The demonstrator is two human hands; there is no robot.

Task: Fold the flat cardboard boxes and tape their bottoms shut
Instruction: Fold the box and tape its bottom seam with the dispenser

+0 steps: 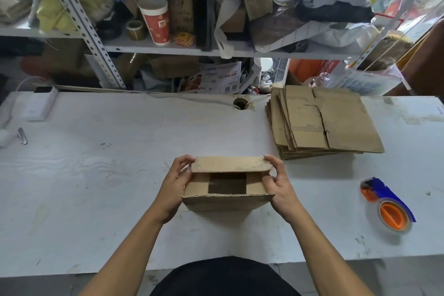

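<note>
Two bare hands work a small brown corrugated cardboard box (pixel 228 185) at the near middle of the white scuffed surface (pixel 96 175) — left hand (pixel 173 190) and right hand (pixel 276 187) each with fingers curled round an end, thumbs on the far long flap. The short flaps look tucked in; the long flaps should probably be pressed flat until their edges meet squarely, then held while taping. An orange-and-blue tape dispenser (pixel 386 204) lies to the right, apart. Farther back, a stack of flat brown cardboard blanks (pixel 322 122); at far left, a white power bank (pixel 42 103). Beyond — grey metal shelving (pixel 168 47), crammed, with a red-and-white paper cup (pixel 155 20).
</note>
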